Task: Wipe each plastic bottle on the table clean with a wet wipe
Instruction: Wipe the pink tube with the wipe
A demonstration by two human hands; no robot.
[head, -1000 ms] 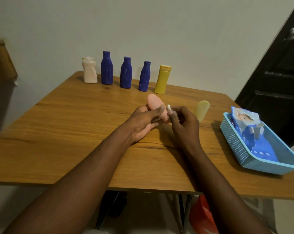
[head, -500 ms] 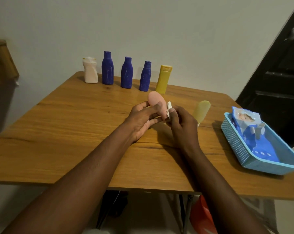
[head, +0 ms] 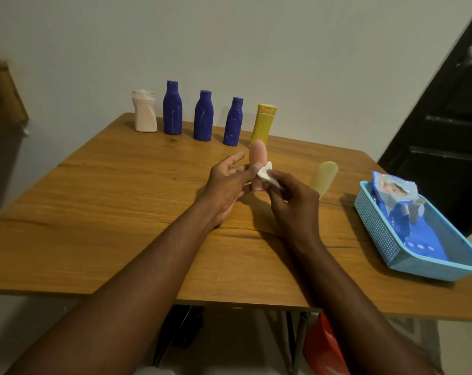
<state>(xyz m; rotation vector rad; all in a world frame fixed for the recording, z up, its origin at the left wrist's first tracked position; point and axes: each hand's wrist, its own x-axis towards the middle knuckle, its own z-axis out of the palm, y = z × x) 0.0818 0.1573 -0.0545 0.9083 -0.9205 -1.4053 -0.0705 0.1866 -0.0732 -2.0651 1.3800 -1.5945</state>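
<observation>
Pinching a wipe (head: pixel 264 173) in curled fingers (head: pixel 279 176) of the right hand (head: pixel 294 204), pressed to the pink bottle (head: pixel 257 154) gripped in the left hand (head: pixel 226 182) just beside, stood more upright than a moment ago, so wiping seemingly midway.

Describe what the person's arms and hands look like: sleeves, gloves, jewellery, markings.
The left hand and right hand are bare: no gloves and no rings in view. The left forearm and right forearm are uncovered down to the picture's lower edge, with no sleeve, watch, bracelet or marking visible.
</observation>
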